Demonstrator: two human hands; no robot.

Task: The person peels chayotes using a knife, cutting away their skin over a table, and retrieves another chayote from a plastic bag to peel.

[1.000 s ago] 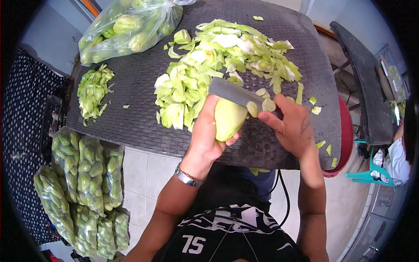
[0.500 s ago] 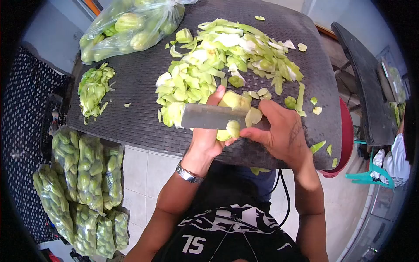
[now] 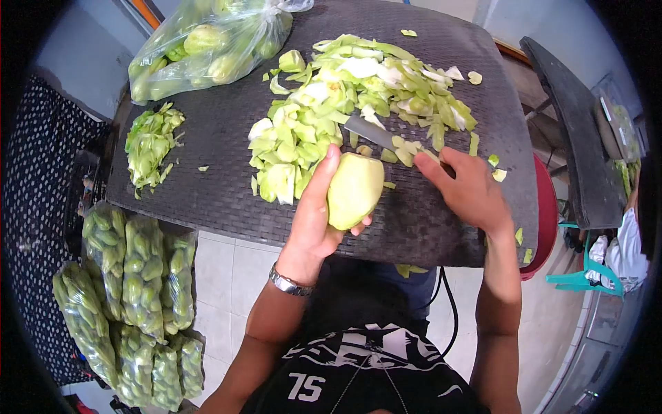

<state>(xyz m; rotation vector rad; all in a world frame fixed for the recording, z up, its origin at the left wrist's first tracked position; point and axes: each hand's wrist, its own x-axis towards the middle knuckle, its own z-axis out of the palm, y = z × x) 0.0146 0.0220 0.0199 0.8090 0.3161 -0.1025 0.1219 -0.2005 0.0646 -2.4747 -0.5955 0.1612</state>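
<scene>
My left hand (image 3: 315, 215) is wrapped round a peeled pale green chayote (image 3: 355, 190) above the near edge of the dark woven table (image 3: 221, 162). To its right, my right hand (image 3: 469, 185) grips a knife (image 3: 370, 131), whose blade points up and left, apart from the chayote. Thin pale slices (image 3: 407, 148) lie on or beside the knife near my fingers, partly covering it. Beyond both hands spreads a large pile of green and white peelings (image 3: 296, 131).
A clear plastic bag of chayotes (image 3: 207, 52) rests at the table's far left, with a smaller peelings heap (image 3: 149, 145) below. Several filled bags (image 3: 143, 269) lie on the floor at left. A red round object (image 3: 545, 207) and a teal chair (image 3: 586, 277) are at right.
The knife has swung from over the chayote to the far right of it, with my right hand moving right. The chayote now shows upright and uncovered in my left hand, slightly further left.
</scene>
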